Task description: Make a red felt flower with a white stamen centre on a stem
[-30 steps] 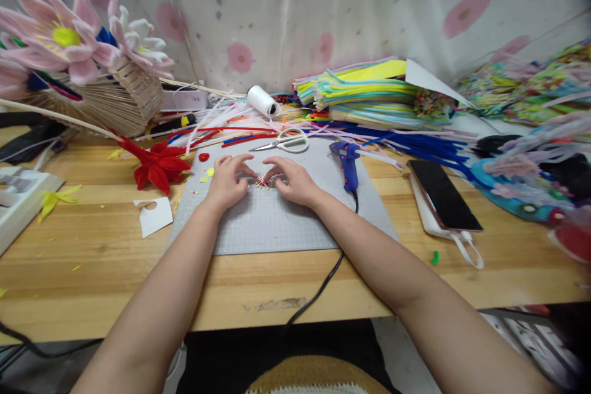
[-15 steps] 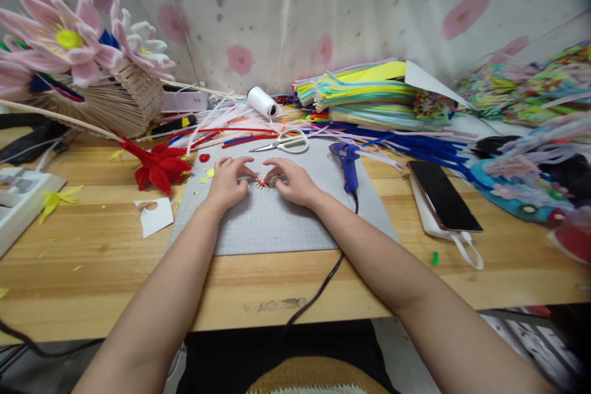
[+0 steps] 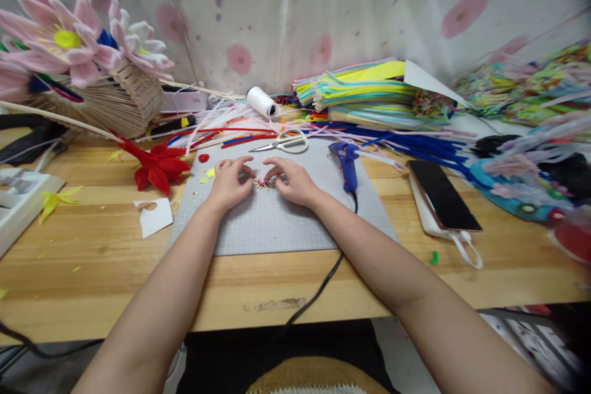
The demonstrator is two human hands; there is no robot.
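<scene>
A small spray of white and red strands with yellow tips lies over the grey cutting mat, between my two hands. On its left, my left hand has thumb and index finger curved close together at the spray's edge; whether they pinch a strand is too small to tell. From the right, my right hand reaches its bent fingers to the spray's other side, and its grip is also too small to make out. White-handled scissors lie just behind the hands.
A blue glue gun lies on the mat's right, its cable running to the front edge. A phone is farther right. On the left are a red flower and cut white paper. Behind lie a thread spool and pipe cleaner bundles.
My left thumb has shifted slightly to the right, nearer the spray. My right hand has hardly moved, and the view has shifted very slightly.
</scene>
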